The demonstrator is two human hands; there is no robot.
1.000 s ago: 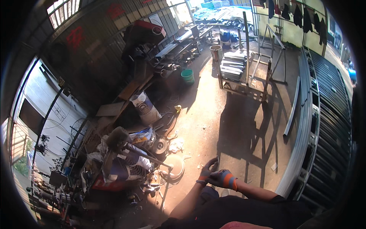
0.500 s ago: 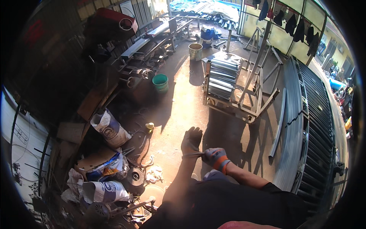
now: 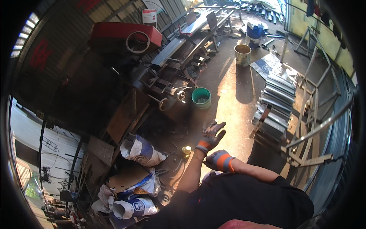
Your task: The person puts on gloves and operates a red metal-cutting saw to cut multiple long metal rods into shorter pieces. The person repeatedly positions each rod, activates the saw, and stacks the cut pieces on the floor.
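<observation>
My left hand [image 3: 212, 136], in a grey and orange work glove with a dark, soiled face, is raised in front of me with its fingers apart and nothing in them. The orange cuff sits around my left wrist. Just beside that wrist is my right hand [image 3: 220, 160], gloved in grey with orange bands. Its fingers are curled in, and their tips are hidden from me. Whether they still pinch the cuff's edge I cannot tell.
A green bucket [image 3: 201, 98] and a pale bucket [image 3: 243, 55] stand on the floor ahead. Stacked metal profiles [image 3: 275, 100] and a metal frame [image 3: 310, 114] are on the right. At left lie sacks [image 3: 143, 150], beside a red machine [image 3: 110, 36] with a handwheel.
The view has swung left. The left glove's cuff, stretched by my right hand before, now lies around the wrist. My left fingers have spread, and my right hand is closer to the wrist.
</observation>
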